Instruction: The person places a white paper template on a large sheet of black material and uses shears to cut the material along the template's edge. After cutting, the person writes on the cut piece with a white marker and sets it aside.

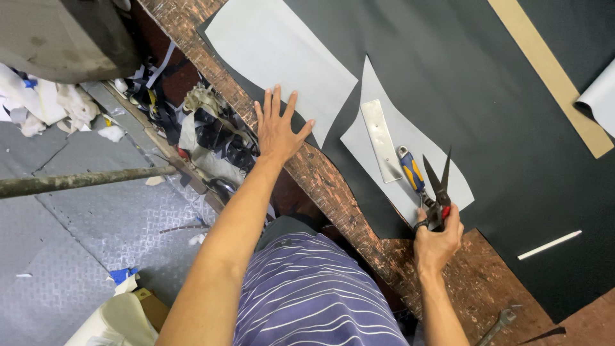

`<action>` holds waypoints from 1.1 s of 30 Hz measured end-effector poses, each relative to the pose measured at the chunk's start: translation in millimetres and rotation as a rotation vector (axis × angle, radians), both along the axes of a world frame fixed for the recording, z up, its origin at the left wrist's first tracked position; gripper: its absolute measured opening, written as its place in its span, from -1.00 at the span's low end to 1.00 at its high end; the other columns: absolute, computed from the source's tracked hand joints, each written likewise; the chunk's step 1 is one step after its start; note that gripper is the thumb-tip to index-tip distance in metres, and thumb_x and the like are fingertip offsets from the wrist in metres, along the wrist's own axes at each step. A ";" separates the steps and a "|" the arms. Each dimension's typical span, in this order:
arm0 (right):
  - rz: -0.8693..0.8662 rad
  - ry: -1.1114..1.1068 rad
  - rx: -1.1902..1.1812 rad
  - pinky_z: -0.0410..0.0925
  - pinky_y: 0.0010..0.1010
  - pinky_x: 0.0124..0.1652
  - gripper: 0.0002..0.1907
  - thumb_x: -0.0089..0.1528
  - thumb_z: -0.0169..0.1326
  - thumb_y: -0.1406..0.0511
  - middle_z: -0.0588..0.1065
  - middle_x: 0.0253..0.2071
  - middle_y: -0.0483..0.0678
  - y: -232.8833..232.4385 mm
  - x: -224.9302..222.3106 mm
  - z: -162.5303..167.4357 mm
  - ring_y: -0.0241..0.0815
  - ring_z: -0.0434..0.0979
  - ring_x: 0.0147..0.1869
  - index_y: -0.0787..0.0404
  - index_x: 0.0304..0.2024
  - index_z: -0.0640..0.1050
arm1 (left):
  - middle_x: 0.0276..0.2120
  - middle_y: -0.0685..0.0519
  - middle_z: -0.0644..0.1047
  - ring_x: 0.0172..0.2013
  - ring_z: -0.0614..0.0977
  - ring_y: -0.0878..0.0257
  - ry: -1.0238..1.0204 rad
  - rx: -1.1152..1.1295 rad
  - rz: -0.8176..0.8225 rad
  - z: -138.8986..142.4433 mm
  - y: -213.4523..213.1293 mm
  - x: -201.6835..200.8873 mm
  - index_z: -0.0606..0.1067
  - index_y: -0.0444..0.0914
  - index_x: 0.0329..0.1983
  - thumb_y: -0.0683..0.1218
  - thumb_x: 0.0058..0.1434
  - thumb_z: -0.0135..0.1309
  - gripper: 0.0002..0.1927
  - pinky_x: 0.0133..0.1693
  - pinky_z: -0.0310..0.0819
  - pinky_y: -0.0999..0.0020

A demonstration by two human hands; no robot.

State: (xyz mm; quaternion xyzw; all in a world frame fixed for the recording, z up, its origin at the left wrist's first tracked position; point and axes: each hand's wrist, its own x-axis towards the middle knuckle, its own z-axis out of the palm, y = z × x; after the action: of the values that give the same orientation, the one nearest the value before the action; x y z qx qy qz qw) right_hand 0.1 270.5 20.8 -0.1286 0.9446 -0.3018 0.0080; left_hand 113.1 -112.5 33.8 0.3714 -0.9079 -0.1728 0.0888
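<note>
I see my right hand (437, 240) closed around the handles of a pair of black scissors (438, 192), blades parted and pointing away from me, their tips over the near corner of a pale grey pattern piece (384, 128) that lies on the black sheet material (487, 96). My left hand (277, 128) is open, fingers spread flat, pressing down where a second, larger grey pattern piece (275, 51) meets the worn wooden edge of the tabletop (339, 198); it grips nothing.

On the smaller pattern piece rest a flat metal bar (380, 140) and, just beside it, a tool with a blue and yellow handle (411, 169), both acting as weights as far as I can judge. The black sheet already shows a curved cut edge along the near side, following the tabletop's border, so I judge that some trimming is done. Around the two grey pieces the black material looks uncut, so the outlines appear left to do, and the scissors are not yet biting into the sheet.

Farther right lie a long tan strip (551, 70), a thin white stick (549, 245) and a spanner (498, 323) on bare wood. Scraps pile on a low shelf (192, 122) below the tabletop to my left.
</note>
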 end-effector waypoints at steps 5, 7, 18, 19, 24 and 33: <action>-0.063 -0.012 -0.001 0.41 -0.16 0.01 -0.32 0.18 0.42 0.22 0.50 -0.08 0.11 9.2 8.4 2.6 0.00 0.54 0.01 0.31 0.29 0.49 | 0.42 -0.18 0.22 0.45 0.13 -0.12 0.032 0.026 -0.164 7.4 39.6 -27.7 0.35 -0.23 0.40 0.07 0.26 0.14 -0.34 0.45 -0.13 -0.17; -0.084 -0.046 0.000 0.41 -0.17 0.00 -0.31 0.17 0.42 0.21 0.50 -0.09 0.10 10.8 5.7 3.3 0.00 0.54 -0.01 0.29 0.29 0.49 | 0.43 -0.13 0.28 0.47 0.20 -0.08 0.188 -0.067 -0.452 6.6 71.3 -52.5 0.44 -0.21 0.25 -0.11 0.19 0.14 -0.49 0.45 -0.08 -0.11; 0.092 0.021 -0.031 0.41 -0.16 0.08 -0.28 0.11 0.44 0.22 0.50 0.07 0.15 4.5 -22.2 17.3 0.10 0.54 0.13 0.26 0.27 0.48 | 0.09 -0.05 0.48 0.20 0.44 0.05 0.061 -0.207 -1.148 15.5 77.9 -123.8 0.51 -0.23 0.14 -0.25 0.14 0.06 -0.55 0.38 0.06 -0.01; 0.091 0.039 -0.023 0.40 -0.16 0.08 -0.27 0.09 0.44 0.22 0.50 0.07 0.16 0.1 -24.8 18.1 0.11 0.54 0.13 0.27 0.26 0.48 | 0.05 -0.04 0.49 0.16 0.45 0.05 0.082 -0.227 -1.206 17.6 73.2 -132.1 0.52 -0.24 0.11 -0.24 0.12 0.07 -0.57 0.35 0.12 0.02; 0.110 0.055 0.078 0.40 -0.15 0.06 -0.29 0.10 0.43 0.21 0.53 0.03 0.13 -30.6 -36.1 14.6 0.11 0.54 0.09 0.25 0.25 0.49 | -0.03 -0.04 0.48 0.10 0.47 0.05 -0.015 -0.156 -1.351 17.1 42.4 -166.2 0.54 -0.26 -0.11 -0.21 0.25 0.09 -0.84 0.22 0.31 0.17; -0.083 -0.205 0.110 0.42 -0.30 0.11 -0.32 0.15 0.33 0.24 0.60 0.03 0.10 -108.6 -52.9 3.8 -0.08 0.62 0.10 0.22 0.32 0.51 | -0.31 -0.10 0.64 -0.15 0.66 -0.05 -0.081 0.376 -1.170 -3.9 -74.5 -180.9 0.59 -0.22 -0.30 -0.14 0.09 0.21 -0.89 -0.14 0.47 -0.01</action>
State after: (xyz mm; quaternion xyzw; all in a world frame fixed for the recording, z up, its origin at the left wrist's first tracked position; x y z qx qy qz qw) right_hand -52.8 161.9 24.6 -0.0571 0.9585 -0.2612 0.0990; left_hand -67.8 -187.1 30.0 -0.1727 -0.9179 -0.3358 -0.1224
